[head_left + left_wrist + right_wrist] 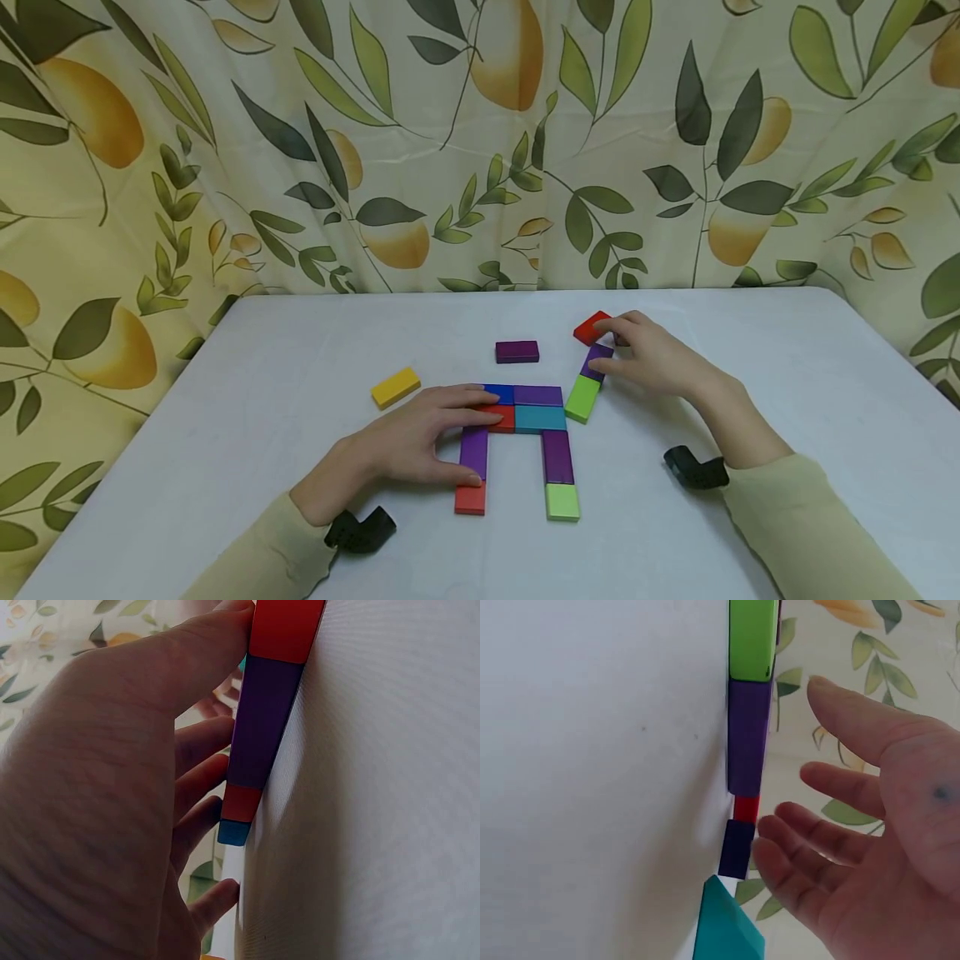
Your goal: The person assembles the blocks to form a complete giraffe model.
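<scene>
My left hand (420, 425) lies over the left part of a flat block figure, its fingers extended. Two fingertips rest on a blue block (500, 394) and a red block (502, 419); the thumb touches the lower end of a purple block (472, 450), just above another red block (470, 500). My right hand (652, 354) reaches over a slanted row: a green block (582, 400), a purple block (592, 367) and a red block (589, 328). Its index fingertip is at the red block, its thumb at the purple one. A dark block (736, 849) shows near its fingertips.
The figure also has a purple block (537, 395), a teal block (539, 418) and a right leg of purple (557, 457) and green blocks (562, 502). Loose yellow (395, 387) and dark purple blocks (517, 352) lie nearby. A teal slanted piece (727, 926) shows in the right wrist view.
</scene>
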Demonstrator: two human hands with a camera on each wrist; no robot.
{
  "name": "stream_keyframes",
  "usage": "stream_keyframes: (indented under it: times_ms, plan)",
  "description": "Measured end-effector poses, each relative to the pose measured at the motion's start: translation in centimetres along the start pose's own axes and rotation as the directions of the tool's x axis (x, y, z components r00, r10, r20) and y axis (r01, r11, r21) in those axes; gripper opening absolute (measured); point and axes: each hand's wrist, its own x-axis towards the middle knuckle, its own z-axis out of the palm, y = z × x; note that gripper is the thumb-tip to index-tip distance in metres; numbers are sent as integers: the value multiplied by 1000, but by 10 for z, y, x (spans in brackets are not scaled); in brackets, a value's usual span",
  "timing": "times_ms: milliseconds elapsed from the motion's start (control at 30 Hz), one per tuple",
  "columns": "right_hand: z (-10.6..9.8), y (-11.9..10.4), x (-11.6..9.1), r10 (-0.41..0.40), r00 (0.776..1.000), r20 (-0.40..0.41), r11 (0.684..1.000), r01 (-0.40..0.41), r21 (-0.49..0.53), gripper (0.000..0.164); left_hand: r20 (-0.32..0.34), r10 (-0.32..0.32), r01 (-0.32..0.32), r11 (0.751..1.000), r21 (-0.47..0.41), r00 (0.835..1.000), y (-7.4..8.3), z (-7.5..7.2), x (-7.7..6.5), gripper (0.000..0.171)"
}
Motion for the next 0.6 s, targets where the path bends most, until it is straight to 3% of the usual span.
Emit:
stream_keyframes:
  times_ms: [333,600]
  plan:
    - [-10,7,29,40,999,-18,998,-40,-38,61,-1,-1,1,1000,17,1000,-1,0,0,68]
    - [-4,17,40,57,998,-12,997,-58,-59,59,-1,-5,5,1000,17,1000,-2,1,0,69]
